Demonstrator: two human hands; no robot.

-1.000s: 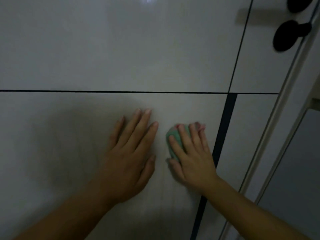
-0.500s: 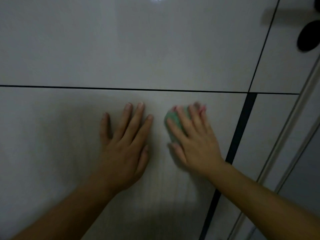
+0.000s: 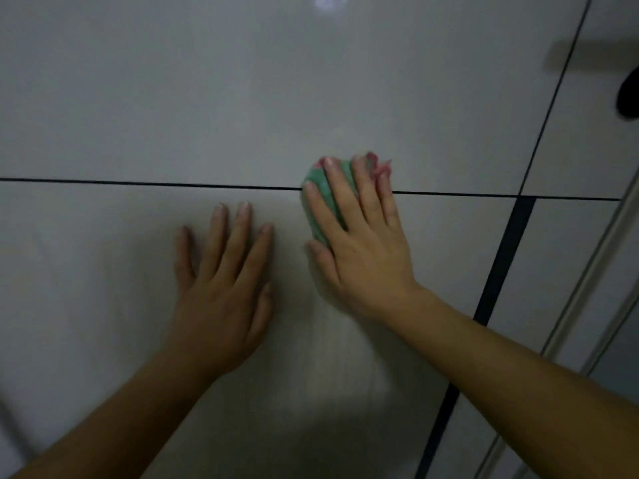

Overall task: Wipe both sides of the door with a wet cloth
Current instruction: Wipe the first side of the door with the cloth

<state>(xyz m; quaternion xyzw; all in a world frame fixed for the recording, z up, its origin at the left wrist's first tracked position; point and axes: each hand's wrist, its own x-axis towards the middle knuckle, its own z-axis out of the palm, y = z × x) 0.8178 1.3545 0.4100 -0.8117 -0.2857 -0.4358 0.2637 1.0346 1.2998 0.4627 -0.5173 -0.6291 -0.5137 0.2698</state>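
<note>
The white glossy door (image 3: 242,98) fills the view, crossed by a thin black horizontal line and a black vertical strip at the right. My right hand (image 3: 363,243) presses a green and pink cloth (image 3: 316,195) flat against the door, fingers straight, right over the horizontal line. Most of the cloth is hidden under the fingers. My left hand (image 3: 221,281) lies flat on the door just below that line, fingers spread, holding nothing.
A black door handle (image 3: 629,95) shows at the upper right edge. The door's edge and frame (image 3: 587,299) run diagonally down the right side. A dark shadow lies on the lower part of the door.
My right hand has slid the cloth upward from below the horizontal line onto it. My left hand has stayed flat on the door, moving little.
</note>
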